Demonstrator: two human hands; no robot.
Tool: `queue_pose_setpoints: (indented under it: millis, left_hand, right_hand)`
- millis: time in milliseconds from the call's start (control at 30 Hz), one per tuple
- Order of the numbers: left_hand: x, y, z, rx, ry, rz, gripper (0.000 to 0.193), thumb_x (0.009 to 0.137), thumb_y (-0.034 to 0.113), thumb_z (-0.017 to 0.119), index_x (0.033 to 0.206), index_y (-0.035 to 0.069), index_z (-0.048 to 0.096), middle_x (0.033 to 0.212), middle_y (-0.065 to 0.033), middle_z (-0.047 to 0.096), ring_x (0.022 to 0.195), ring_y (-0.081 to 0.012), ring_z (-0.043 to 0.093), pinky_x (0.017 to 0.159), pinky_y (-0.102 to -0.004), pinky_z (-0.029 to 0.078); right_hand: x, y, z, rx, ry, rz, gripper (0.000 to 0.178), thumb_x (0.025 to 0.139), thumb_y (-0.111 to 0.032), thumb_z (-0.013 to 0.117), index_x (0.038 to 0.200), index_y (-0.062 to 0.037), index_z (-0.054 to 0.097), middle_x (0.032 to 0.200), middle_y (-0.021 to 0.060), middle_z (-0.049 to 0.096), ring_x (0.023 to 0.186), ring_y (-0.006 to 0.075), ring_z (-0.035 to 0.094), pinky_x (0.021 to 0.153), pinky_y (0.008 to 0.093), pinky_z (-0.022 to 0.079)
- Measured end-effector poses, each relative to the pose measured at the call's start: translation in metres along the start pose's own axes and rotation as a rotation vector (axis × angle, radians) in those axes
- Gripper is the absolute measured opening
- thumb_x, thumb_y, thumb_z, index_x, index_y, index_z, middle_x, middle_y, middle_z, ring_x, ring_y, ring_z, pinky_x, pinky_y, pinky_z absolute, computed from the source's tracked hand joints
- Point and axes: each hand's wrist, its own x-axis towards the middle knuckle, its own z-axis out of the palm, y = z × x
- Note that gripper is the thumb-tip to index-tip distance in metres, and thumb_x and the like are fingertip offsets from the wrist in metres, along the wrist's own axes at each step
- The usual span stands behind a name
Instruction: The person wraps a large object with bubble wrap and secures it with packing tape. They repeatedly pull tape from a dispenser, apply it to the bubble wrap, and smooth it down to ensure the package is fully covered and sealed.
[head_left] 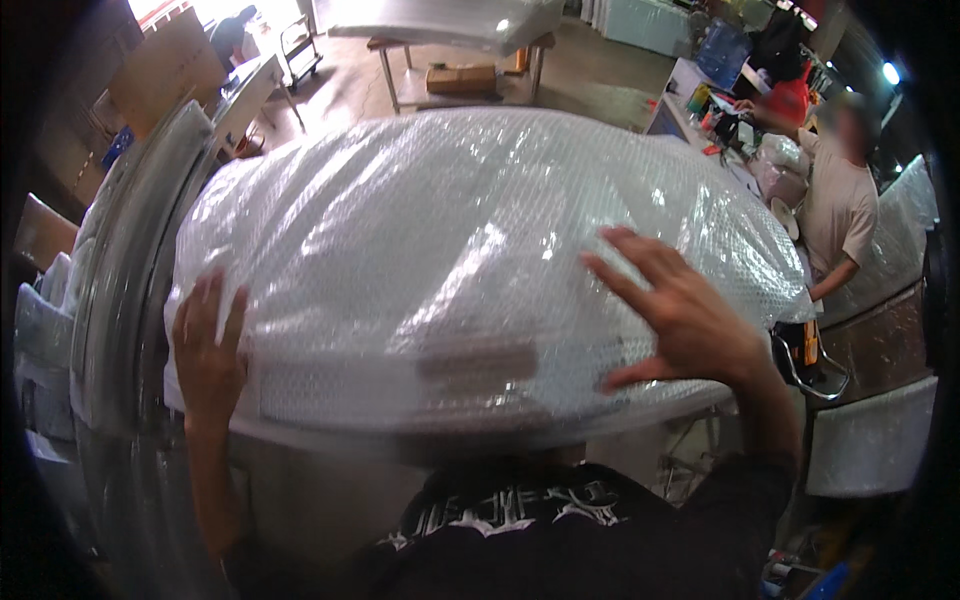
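A large, broad object wrapped in clear bubble wrap (400,250) fills the space in front of me; the wrap hides what is inside. At its left end, my left hand (210,350) lies against the plastic, fingers stretched upward and slightly apart. Over the right half of the wrap is my right hand (680,320), its fingers and thumb spread wide with nothing between them. Whether its fingertips touch the plastic or hover just above, I cannot tell. A brownish patch (480,368) shows through or on the wrap near its front edge.
Tall plastic-wrapped panels (140,250) stand close on the left. Behind, a table (390,75) bears another wrapped piece, with a cardboard box (462,78) beneath. To the right, a person in a light shirt (840,210) stands by a cluttered desk (690,85). Another person (232,35) bends far back left.
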Motion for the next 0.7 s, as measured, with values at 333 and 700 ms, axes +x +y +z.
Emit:
queue_pose_setpoints:
  millis: [333, 700]
  left_hand:
    - [-0.019, -0.004, -0.009, -0.372, -0.053, 0.101, 0.044, 0.090, -0.007, 0.054, 0.131, 0.003, 0.063, 0.128, -0.0150, 0.068, 0.124, -0.0296, 0.062, 0.104, -0.0428, 0.051]
    - [0.134, 0.087, -0.073, -0.435, -0.115, 0.341, 0.058, 0.103, 0.046, 0.049, 0.151, 0.013, 0.044, 0.157, -0.0170, 0.040, 0.148, -0.0342, 0.032, 0.124, -0.0495, 0.021]
  right_hand:
    - [-0.011, -0.017, 0.044, -0.167, 0.218, -0.029, 0.033, 0.089, -0.006, 0.060, 0.121, -0.0007, 0.065, 0.125, 0.0176, 0.068, 0.122, 0.0340, 0.062, 0.101, 0.0432, 0.052]
    - [-0.019, -0.055, 0.049, -0.165, 0.205, 0.159, 0.037, 0.100, -0.022, 0.056, 0.129, 0.0014, 0.061, 0.137, 0.0187, 0.060, 0.131, 0.0363, 0.054, 0.107, 0.0447, 0.046]
